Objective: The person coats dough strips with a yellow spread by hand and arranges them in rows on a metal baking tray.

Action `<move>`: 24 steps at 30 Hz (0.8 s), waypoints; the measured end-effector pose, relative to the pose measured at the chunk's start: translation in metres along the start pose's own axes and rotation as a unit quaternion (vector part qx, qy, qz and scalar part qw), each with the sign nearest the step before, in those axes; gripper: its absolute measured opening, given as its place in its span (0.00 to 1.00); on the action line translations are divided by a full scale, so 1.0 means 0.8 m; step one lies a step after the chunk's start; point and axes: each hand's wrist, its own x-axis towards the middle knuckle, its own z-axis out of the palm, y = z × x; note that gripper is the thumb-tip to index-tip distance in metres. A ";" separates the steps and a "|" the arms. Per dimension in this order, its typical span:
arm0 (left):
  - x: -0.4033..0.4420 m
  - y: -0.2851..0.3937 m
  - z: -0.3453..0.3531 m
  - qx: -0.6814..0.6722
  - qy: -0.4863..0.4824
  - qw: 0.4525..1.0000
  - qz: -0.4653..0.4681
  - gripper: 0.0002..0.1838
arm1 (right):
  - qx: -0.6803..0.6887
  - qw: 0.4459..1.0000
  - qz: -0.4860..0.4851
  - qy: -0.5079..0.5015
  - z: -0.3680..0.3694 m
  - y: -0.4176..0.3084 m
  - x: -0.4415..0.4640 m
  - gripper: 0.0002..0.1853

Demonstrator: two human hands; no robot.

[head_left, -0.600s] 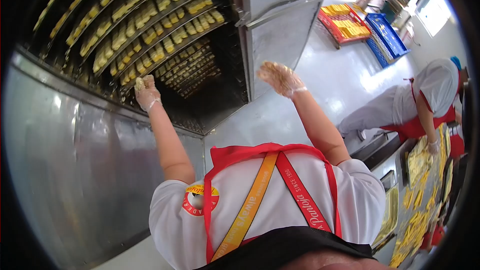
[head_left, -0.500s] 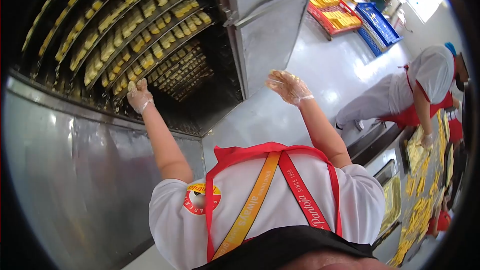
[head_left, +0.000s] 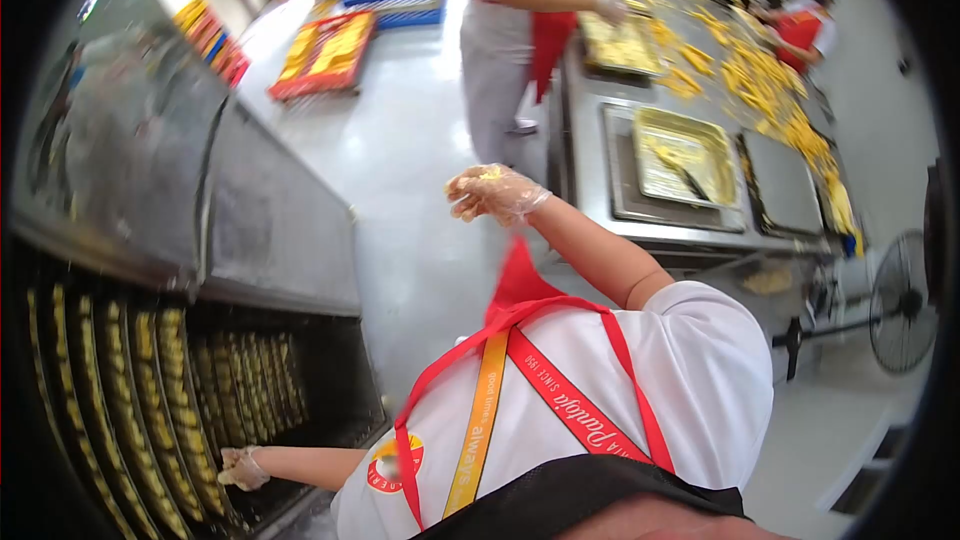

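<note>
Now, a twist could make your clear-gloved left hand [head_left: 243,468], seven o'clock, grip unclear, bump yellow oblong pieces [head_left: 180,410], while your clear-gloved right hand [head_left: 495,193], twelve o'clock, hovers loosely open.

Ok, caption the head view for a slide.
Gloved left hand beside rows of yellow pieces, right hand in midair.

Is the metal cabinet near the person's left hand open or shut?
Open: its door stands swung aside, exposing rows of yellow pieces beside the left hand.
</note>
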 end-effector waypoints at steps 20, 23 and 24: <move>-0.937 0.277 -0.208 -0.210 -0.838 0.402 -0.303 0.58 | 0.129 0.825 -0.286 0.471 -0.451 0.061 -0.788 0.14; -1.054 0.348 -0.283 -0.215 -0.846 0.325 -0.364 0.60 | 0.167 0.764 -0.292 0.551 -0.448 0.089 -0.867 0.14; -1.090 0.359 -0.308 -0.244 -0.841 0.280 -0.393 0.60 | 0.180 0.756 -0.298 0.555 -0.452 0.103 -0.890 0.14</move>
